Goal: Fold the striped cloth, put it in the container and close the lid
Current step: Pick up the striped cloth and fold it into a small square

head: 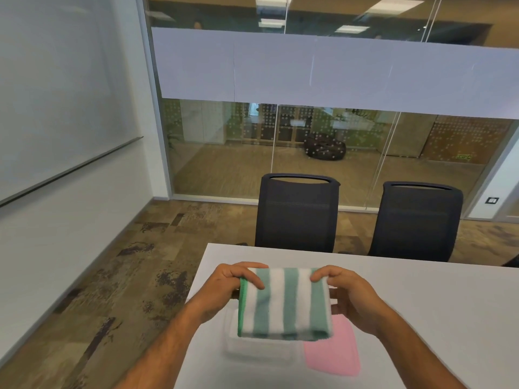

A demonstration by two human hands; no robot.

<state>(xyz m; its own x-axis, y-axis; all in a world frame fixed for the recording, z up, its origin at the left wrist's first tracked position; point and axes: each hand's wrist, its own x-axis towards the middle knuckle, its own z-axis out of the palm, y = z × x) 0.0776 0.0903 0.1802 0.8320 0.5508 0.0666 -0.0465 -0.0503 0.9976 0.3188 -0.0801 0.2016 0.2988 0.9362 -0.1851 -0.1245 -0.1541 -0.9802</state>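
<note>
The green-and-white striped cloth (pixel 283 304) is folded into a thick rectangle and held up above the table. My left hand (pixel 224 287) pinches its upper left corner. My right hand (pixel 348 293) pinches the upper right corner. Below the hanging cloth stands a clear plastic container (pixel 258 352) with its top open, partly hidden by the cloth. A pink lid (pixel 334 352) lies flat on the table, touching the container's right side.
The white table (pixel 421 304) reaches to the right and its left edge runs close to my left forearm. Two dark office chairs (pixel 297 211) (pixel 415 220) stand at the far side. A glass wall is behind them.
</note>
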